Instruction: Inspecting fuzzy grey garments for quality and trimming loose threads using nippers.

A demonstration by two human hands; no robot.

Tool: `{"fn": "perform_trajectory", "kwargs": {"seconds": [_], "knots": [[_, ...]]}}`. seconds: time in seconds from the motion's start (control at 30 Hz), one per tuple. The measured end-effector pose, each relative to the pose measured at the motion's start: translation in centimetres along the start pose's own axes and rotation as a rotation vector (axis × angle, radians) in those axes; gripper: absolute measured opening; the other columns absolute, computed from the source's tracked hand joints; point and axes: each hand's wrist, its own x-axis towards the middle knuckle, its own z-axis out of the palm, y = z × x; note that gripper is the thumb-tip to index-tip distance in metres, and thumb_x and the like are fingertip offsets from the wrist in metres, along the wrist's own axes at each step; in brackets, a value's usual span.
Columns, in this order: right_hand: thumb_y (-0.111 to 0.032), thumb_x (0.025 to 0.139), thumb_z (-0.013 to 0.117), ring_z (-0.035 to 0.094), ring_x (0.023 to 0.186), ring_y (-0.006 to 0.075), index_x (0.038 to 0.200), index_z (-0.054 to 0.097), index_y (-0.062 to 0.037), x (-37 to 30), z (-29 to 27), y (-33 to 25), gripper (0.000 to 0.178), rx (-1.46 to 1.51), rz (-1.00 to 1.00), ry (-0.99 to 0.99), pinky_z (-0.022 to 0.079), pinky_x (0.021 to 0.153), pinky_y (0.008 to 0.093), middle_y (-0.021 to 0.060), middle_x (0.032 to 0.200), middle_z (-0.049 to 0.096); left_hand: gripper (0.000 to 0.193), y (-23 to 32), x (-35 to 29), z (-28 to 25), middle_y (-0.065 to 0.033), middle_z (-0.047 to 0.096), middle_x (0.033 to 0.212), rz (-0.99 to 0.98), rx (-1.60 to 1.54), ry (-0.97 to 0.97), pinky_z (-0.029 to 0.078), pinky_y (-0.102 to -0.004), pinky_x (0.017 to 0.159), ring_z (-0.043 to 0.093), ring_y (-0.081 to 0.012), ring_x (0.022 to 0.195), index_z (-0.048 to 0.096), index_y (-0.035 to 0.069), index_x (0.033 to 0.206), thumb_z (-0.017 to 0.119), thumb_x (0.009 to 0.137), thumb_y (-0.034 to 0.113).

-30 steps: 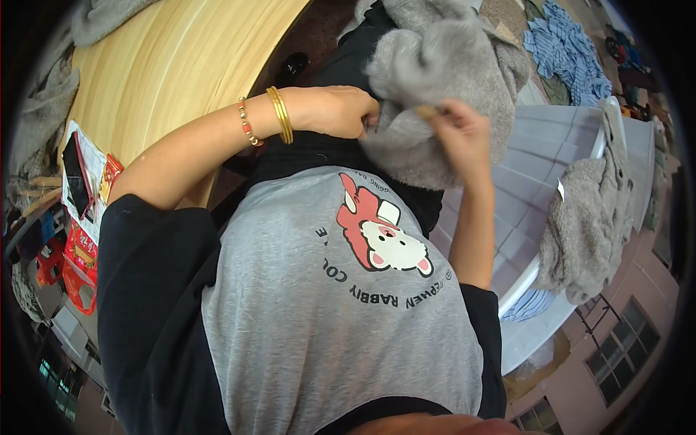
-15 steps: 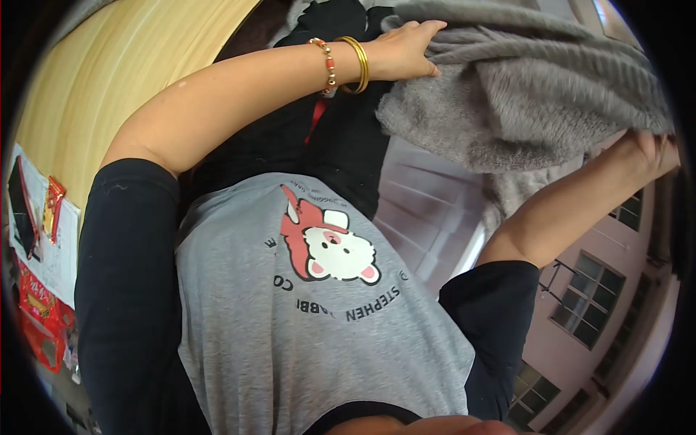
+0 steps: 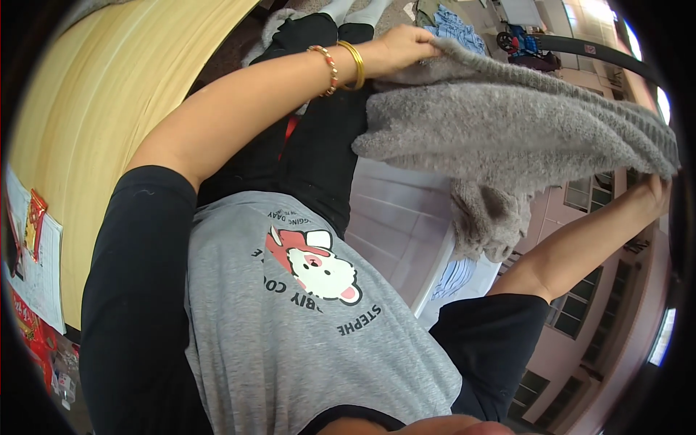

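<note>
A fuzzy grey knitted sweater (image 3: 471, 130) is stretched sideways between my two hands, its ribbed band running along the far upper edge. My left hand (image 3: 406, 51), with bracelets on the wrist, pinches one end of that band, fingers closed. At the far right, my right hand (image 3: 656, 194) is closed at the other end, its fingers partly hidden by the knit. A bunched fuzzy grey part (image 3: 493, 217) hangs below the stretched piece; whether it joins the sweater I cannot tell.
A light wooden tabletop (image 3: 94, 94) lies to my left, with papers (image 3: 47, 268) and red packets (image 3: 35, 217) on it. A whitish panelled surface (image 3: 399, 210) is beside my legs. Blue striped cloth (image 3: 457, 29) lies beyond, near a dark curved bar (image 3: 602, 52).
The sweater has been pulled out flatter and longer between my hands. My left hand has gone from spread fingers to a pinch on its edge. My right hand has lowered slightly.
</note>
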Motion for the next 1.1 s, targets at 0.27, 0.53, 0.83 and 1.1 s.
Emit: {"fn": "perform_trajectory", "kwargs": {"seconds": [0.27, 0.53, 0.83, 1.1], "knots": [[-0.006, 0.098, 0.041, 0.057, 0.108, 0.0304, 0.112, 0.057, 0.0108, 5.2, -9.5, -1.6, 0.027, -0.133, 0.011, -0.09, 0.048, 0.1, 0.0469, 0.0223, 0.119, 0.057, 0.027, 13.5, 0.0, -4.0, -0.0001, 0.067, 0.094, -0.161, -0.057, -0.15, 0.045, -0.0211, 0.075, 0.057, -0.0059, 0.084, 0.068, 0.001, 0.105, 0.059, 0.098, 0.025], [-0.016, 0.099, 0.048, 0.054, 0.118, 0.0297, 0.123, 0.057, 0.0065, -7.9, 7.1, 2.6, 0.034, -0.477, -0.306, 0.101, 0.045, 0.102, 0.044, 0.0206, 0.13, 0.055, 0.025, 31.0, -5.1, -1.0, -0.0011, 0.069, 0.097, 0.07, -0.288, -0.13, 0.047, -0.0193, 0.077, 0.06, -0.0044, 0.086, 0.068, 0.0, 0.106, 0.058, 0.099, 0.022], [-0.025, 0.093, 0.063, 0.06, 0.067, 0.0095, 0.115, 0.067, -0.0025, -10.2, -0.5, 19.4, 0.031, -1.275, -0.335, -0.152, 0.048, 0.061, 0.0229, 0.0067, 0.095, 0.072, 0.024, 27.1, -5.6, -2.0, 0.0066, 0.053, 0.065, -0.571, 0.264, -0.267, 0.038, -0.0183, 0.049, 0.046, -0.0019, 0.055, 0.068, 0.003, 0.099, 0.058, 0.099, 0.025], [-0.039, 0.096, 0.059, 0.035, 0.045, 0.0013, 0.119, 0.065, 0.0017, -31.4, 2.6, 34.8, 0.047, -0.266, 0.631, -0.262, 0.023, 0.041, 0.0183, 0.0102, 0.095, 0.072, 0.023, 13.8, -7.8, -4.7, 0.0083, 0.045, 0.06, -0.628, 0.29, -0.242, 0.032, -0.0199, 0.043, 0.038, -0.0023, 0.049, 0.065, 0.005, 0.089, 0.059, 0.099, 0.025]]}}
